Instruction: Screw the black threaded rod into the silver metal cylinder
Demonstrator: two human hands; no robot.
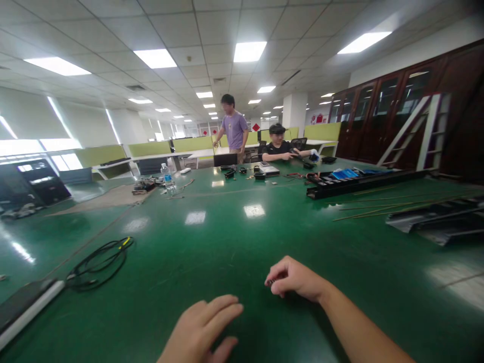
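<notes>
My left hand [206, 327] lies flat on the green table [234, 252] near its front edge, fingers stretched out and holding nothing. A little to its right, my right hand [291, 278] rests on the table with its fingers curled into a pinch. A small dark thing [269, 282] shows at the fingertips, too small to name.
A coiled black cable [100, 262] and a flat black-and-white bar [26, 307] lie at the left. Long black rails [363, 181] and thin rods [393, 206] lie at the right. Small parts, a water bottle [166, 176] and two people are at the far end.
</notes>
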